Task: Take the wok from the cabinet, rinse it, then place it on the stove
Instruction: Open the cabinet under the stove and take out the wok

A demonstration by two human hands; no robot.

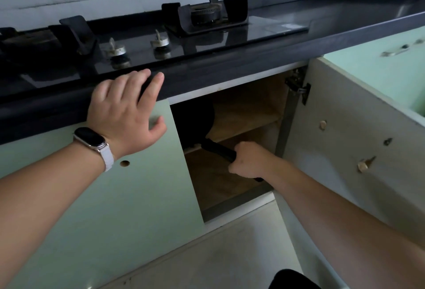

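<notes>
Two hands are at work here. The left hand (125, 109), with a watch (92, 140) on its wrist, lies spread flat with fingers loose on the front edge of the dark counter (230, 63), holding nothing. The stove (161, 35) set into that counter has two burners and two knobs. Below, the cabinet (241, 169) stands with one door (345, 139) swung wide to the right and one pale green door (92, 196) shut. Inside is a wooden shelf, and on it sits one black wok (195, 121), half hidden in shadow behind the shut door. Its long black handle (218, 149) sticks out toward the opening, and the right hand (249, 160) is clenched tight around the handle's outer end.
</notes>
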